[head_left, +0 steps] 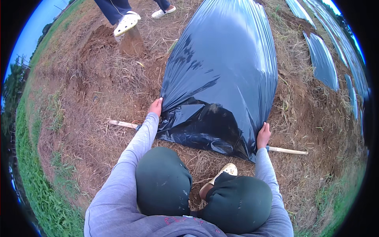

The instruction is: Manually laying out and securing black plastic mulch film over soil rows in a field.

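A wide black plastic sheet (231, 73) stretches away from me over the soil, pulled into long creases toward both its edges. My left hand (156, 106) is closed on its left edge, and my right hand (263, 135) grips the right edge, a little nearer to me. Between them the near end of the sheet sags, dark and wrinkled, with a smear of dirt on it. A wooden pole (287, 150) runs crosswise at this end; its tips stick out on both sides, while the sheet hides its middle.
Another person's legs (114, 10) in dark trousers and pale clogs stand at the far left, one foot by a soil-caked flat blade (132, 41). Strips of silvery sheeting (321, 61) lie at right. Dry straw covers the ground; green plants (43, 193) grow at left.
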The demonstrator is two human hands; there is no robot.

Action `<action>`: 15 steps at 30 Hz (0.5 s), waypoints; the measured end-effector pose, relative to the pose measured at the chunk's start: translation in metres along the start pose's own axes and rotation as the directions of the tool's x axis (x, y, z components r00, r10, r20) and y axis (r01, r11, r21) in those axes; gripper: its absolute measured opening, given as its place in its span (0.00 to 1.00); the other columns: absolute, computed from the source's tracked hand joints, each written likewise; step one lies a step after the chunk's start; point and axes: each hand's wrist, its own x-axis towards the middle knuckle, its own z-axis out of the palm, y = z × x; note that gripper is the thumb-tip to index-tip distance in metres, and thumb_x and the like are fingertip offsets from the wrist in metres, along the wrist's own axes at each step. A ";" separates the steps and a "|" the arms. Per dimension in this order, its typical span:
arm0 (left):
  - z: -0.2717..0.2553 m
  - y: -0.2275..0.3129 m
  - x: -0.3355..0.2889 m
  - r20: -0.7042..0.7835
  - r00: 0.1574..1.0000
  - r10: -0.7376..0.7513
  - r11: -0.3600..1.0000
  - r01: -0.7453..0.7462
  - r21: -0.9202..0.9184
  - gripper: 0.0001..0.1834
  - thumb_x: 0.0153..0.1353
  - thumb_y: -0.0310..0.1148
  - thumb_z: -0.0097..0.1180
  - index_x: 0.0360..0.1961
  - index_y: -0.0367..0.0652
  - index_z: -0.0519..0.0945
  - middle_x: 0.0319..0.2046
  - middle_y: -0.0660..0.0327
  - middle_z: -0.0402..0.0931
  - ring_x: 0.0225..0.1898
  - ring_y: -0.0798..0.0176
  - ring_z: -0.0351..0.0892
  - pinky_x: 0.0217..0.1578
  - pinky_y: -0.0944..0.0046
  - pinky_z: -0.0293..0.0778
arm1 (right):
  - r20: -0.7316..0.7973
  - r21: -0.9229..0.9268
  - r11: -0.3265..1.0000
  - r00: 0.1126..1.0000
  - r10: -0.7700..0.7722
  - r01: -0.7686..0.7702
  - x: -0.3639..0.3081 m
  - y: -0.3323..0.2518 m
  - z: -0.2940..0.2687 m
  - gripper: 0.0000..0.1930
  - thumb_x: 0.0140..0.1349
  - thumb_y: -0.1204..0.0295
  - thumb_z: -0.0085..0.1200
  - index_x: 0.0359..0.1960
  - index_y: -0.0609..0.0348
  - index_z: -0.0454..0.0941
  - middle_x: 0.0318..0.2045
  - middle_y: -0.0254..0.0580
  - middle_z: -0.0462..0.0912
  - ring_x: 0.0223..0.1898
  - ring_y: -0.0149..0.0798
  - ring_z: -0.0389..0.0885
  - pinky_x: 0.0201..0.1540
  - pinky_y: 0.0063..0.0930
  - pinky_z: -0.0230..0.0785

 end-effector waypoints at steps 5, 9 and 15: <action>-0.005 0.007 -0.001 0.028 0.998 -0.053 0.997 0.052 0.052 0.30 0.67 0.58 0.39 0.49 0.43 0.78 0.42 0.47 0.79 0.48 0.45 0.77 0.50 0.55 0.69 | 0.003 0.002 0.999 0.999 -0.036 0.036 0.000 0.002 0.004 0.17 0.73 0.61 0.38 0.35 0.63 0.69 0.28 0.66 0.74 0.34 0.70 0.72 0.31 0.52 0.61; -0.005 0.012 -0.003 0.020 0.999 -0.034 0.999 0.034 0.015 0.28 0.68 0.56 0.40 0.49 0.42 0.78 0.43 0.46 0.80 0.48 0.45 0.77 0.50 0.56 0.69 | 0.011 0.014 0.999 0.999 -0.042 0.041 0.000 0.003 0.006 0.17 0.73 0.60 0.38 0.36 0.62 0.70 0.29 0.67 0.75 0.35 0.70 0.73 0.31 0.53 0.61; -0.007 0.019 -0.005 0.024 0.999 -0.028 0.999 0.029 -0.034 0.28 0.69 0.54 0.40 0.49 0.39 0.78 0.42 0.47 0.80 0.47 0.47 0.78 0.49 0.58 0.69 | 0.061 -0.001 1.000 0.998 0.008 -0.008 0.001 -0.001 0.006 0.17 0.72 0.60 0.38 0.38 0.62 0.71 0.30 0.66 0.76 0.36 0.69 0.73 0.32 0.52 0.62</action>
